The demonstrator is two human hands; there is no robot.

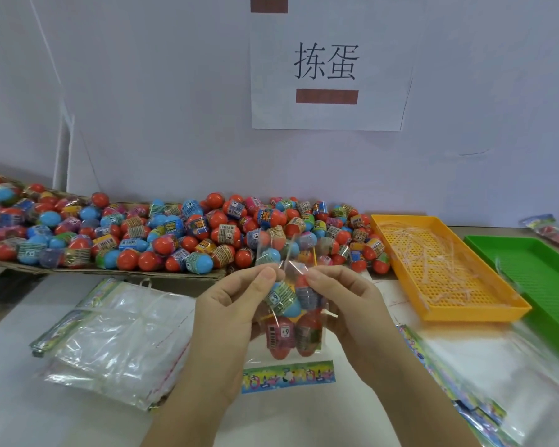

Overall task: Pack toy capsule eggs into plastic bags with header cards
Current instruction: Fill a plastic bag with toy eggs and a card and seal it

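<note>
Held upside down over the table is a clear plastic bag with several capsule eggs inside, blue and red ones. Its colourful header card hangs at the bottom. My left hand pinches the bag's open top on the left. On the right side of that same opening, my right hand pinches the film. A big heap of loose capsule eggs, red, blue and mixed, lies on cardboard behind the hands.
A tied bundle of empty bags lies at the left. More bags with header cards lie at the right. An orange perforated tray holds thin plastic strips; a green tray stands beside it. A paper sign hangs on the wall.
</note>
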